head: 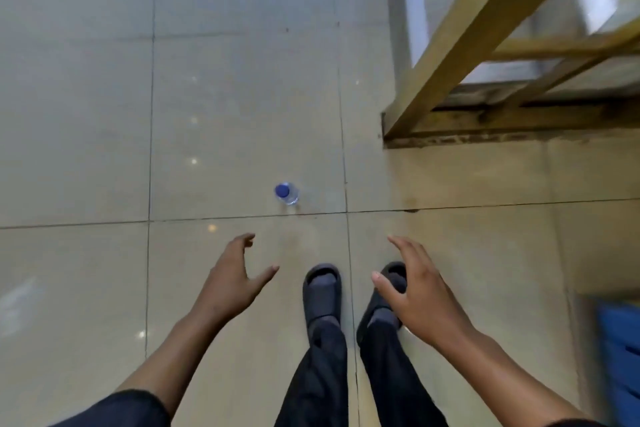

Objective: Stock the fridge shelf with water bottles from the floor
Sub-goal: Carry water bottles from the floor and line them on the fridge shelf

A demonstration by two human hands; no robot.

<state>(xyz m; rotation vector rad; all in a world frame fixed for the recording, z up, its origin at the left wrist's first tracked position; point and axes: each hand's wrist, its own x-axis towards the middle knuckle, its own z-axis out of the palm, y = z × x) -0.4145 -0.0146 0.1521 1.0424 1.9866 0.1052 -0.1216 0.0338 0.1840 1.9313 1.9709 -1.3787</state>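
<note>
One clear water bottle (287,193) with a blue cap stands upright on the tiled floor, a short way ahead of my feet. My left hand (233,276) hangs in the air below and left of the bottle, fingers spread and loosely bent, holding nothing. My right hand (414,288) hovers over my right foot, farther from the bottle, fingers extended and empty. Neither hand touches the bottle. No fridge shelf is in view.
A yellowish wooden frame (460,45) with glass panes stands at the upper right, its base on the floor. A blue object (620,350) shows at the right edge. My feet in dark slides (322,291) stand on glossy beige tiles (86,114).
</note>
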